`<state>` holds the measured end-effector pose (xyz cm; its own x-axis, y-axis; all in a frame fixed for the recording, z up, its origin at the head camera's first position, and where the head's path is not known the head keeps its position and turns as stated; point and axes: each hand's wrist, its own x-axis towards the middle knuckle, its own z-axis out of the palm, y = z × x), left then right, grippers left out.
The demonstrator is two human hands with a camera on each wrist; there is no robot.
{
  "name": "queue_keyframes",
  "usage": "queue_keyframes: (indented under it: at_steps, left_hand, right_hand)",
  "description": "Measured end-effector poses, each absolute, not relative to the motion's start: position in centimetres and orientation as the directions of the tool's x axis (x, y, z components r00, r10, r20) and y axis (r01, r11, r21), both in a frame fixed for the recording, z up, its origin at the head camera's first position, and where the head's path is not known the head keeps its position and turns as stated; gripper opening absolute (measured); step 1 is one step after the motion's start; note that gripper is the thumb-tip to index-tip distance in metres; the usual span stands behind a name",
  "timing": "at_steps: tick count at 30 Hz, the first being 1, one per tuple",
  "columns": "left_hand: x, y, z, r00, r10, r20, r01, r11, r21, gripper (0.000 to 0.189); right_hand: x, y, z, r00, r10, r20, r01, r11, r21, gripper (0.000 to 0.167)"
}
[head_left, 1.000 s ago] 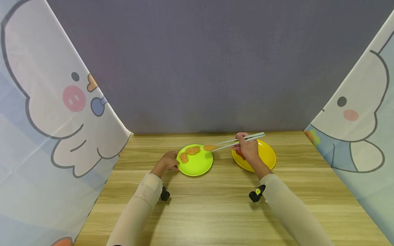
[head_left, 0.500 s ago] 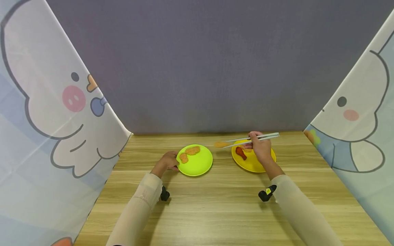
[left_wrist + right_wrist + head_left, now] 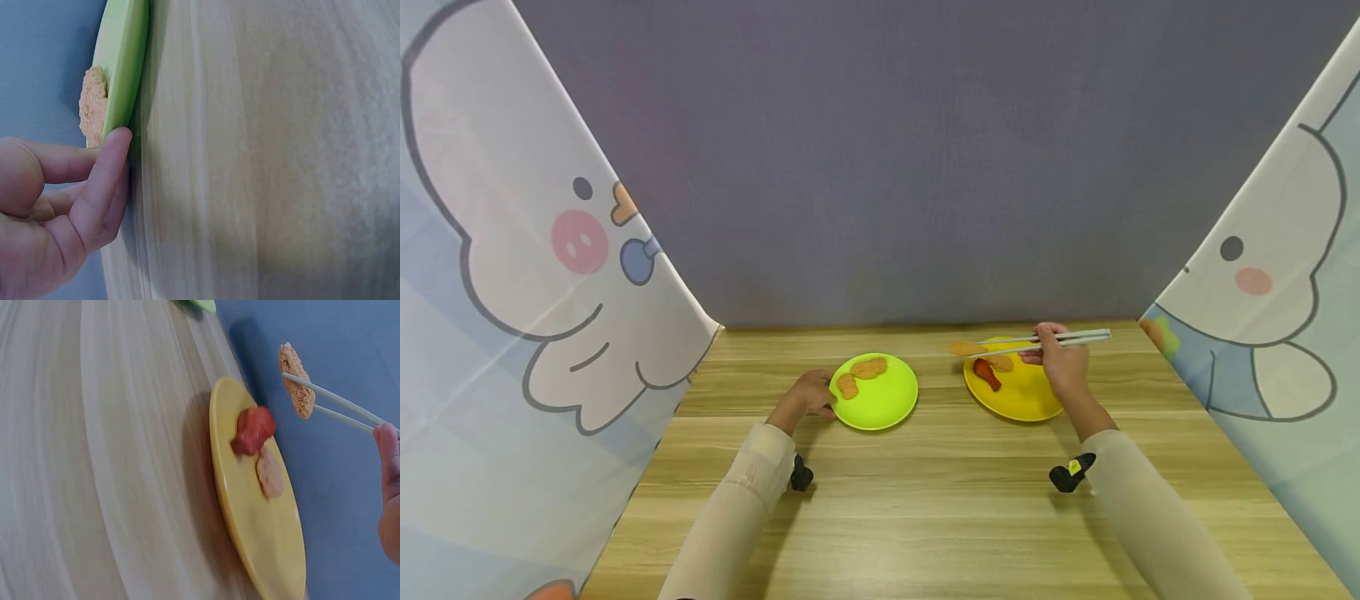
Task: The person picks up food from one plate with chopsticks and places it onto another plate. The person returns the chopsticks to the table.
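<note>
My left hand (image 3: 812, 392) pinches the left rim of a lime-green plate (image 3: 880, 407) between thumb and fingers, plainly seen in the left wrist view. Two breaded fried chicken pieces (image 3: 870, 367) lie on that plate. A pair of pale chopsticks (image 3: 1086, 336) is in my right hand (image 3: 1066, 367). Between the chopstick tips a breaded chicken piece (image 3: 297, 384) is held in the air, by the upper left rim of the yellow plate (image 3: 1026, 402). On the yellow plate rest a reddish drumstick (image 3: 254, 430) and another breaded piece (image 3: 270, 474).
Both plates stand on a wood-grain table (image 3: 895, 508), with a strip of bare wood between them. A grey wall (image 3: 925, 167) rises behind the table. Cartoon-printed sheets (image 3: 512, 292) flank it on both sides.
My right hand has moved right, carrying the chopsticks and their chicken piece from the green plate's edge to the yellow plate's. The drumstick has come into view. My left hand stays put.
</note>
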<state>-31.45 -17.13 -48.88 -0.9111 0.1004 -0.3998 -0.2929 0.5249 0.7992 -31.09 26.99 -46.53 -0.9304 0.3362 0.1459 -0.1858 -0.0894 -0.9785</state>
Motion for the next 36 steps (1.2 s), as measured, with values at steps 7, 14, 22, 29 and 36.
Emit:
queue_keyframes:
  at_steps: [7,14,22,29,36]
  left_hand:
    - [-31.4,-17.1,-48.8,-0.913,0.097,-0.397,-0.291,0.527,0.798,0.056]
    - [-31.3,-17.1,-48.7,-0.91,0.097,-0.403,-0.297,0.525,0.797,0.055]
    - [-31.3,-17.0,-48.7,-0.907,0.098,-0.41,-0.303,0.524,0.796,0.057]
    - [-31.3,-17.1,-48.8,-0.907,0.102,-0.409,-0.299,0.527,0.795,0.056]
    - [-31.3,-17.1,-48.8,-0.906,0.1,-0.411,-0.303,0.523,0.797,0.056]
  right_hand:
    - [-30.1,28.8,-46.2,-0.923,0.365,0.125,-0.195,-0.16,-0.968,0.017]
    - [-29.6,30.2,-46.1,-0.894,0.433,0.114,-0.213,-0.187,-0.959,0.015]
    - [-30.0,31.6,-47.6,-0.846,0.522,0.11,-0.249,-0.205,-0.946,0.014]
    - [-29.7,32.2,-48.1,-0.819,0.568,0.086,-0.249,-0.216,-0.944,0.011]
    - [-29.7,32.4,-48.7,-0.808,0.583,0.086,-0.232,-0.18,-0.956,0.014]
